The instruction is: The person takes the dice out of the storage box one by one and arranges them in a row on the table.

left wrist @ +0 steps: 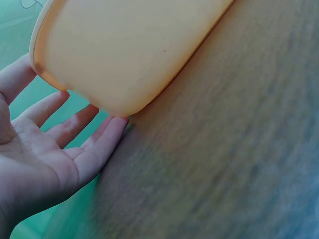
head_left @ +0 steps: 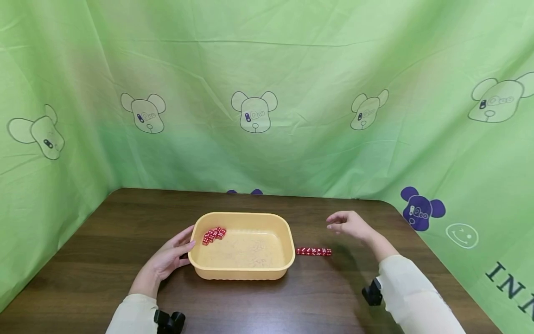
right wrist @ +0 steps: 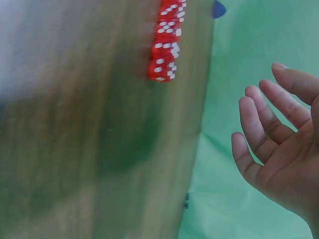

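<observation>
A yellow plastic basin (head_left: 242, 274) stands on the table. My left hand (head_left: 168, 257) holds its left end, the thumb over the rim and the other fingers against the outer wall; the left wrist view shows these fingers (left wrist: 75, 124) spread below the rim. Inside, at the left, lies a small cluster of red dice (head_left: 214, 235) with white pips. Beside the basin's right wall, a straight row of red dice (head_left: 314, 251) lies on the table. Above and right of that row hovers my right hand (head_left: 350, 224), its fingers loosely bent and nothing between them.
The dark wooden table (head_left: 242, 306) has rounded far corners. A green cloth (head_left: 292, 153) printed with bear heads hangs behind it and at both sides. Black wrist cameras sit on both sleeves.
</observation>
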`<state>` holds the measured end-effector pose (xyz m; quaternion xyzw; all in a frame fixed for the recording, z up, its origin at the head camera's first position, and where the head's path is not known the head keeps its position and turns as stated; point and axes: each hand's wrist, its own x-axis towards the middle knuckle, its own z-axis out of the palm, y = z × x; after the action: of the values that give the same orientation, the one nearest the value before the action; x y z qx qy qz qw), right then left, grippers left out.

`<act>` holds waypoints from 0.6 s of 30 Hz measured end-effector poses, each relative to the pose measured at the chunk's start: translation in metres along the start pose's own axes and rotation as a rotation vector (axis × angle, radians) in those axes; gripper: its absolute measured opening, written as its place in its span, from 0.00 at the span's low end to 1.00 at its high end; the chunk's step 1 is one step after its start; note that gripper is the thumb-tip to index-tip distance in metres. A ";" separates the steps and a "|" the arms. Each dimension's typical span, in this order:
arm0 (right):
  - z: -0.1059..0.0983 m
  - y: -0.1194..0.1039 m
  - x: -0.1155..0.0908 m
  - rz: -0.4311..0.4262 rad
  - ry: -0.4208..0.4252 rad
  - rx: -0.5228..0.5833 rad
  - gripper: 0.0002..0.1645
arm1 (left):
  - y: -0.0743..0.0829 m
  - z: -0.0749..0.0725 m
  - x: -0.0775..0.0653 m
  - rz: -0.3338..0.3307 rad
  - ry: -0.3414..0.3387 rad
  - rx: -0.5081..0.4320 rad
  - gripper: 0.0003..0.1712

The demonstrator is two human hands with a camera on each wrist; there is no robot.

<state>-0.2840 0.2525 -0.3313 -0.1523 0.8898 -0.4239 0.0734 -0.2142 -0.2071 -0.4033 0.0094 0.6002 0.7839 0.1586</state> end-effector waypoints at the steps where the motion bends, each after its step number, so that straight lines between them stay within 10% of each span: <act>1: -0.001 -0.003 0.001 0.003 0.001 -0.006 0.15 | 0.000 0.000 0.000 0.000 -0.001 0.000 0.34; 18: 0.017 -0.044 0.028 -0.022 -0.021 -0.004 0.16 | 0.000 -0.001 0.001 0.004 -0.018 -0.004 0.34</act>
<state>-0.2964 0.2043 -0.3078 -0.1666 0.8880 -0.4214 0.0779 -0.2154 -0.2075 -0.4041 0.0174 0.5973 0.7853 0.1622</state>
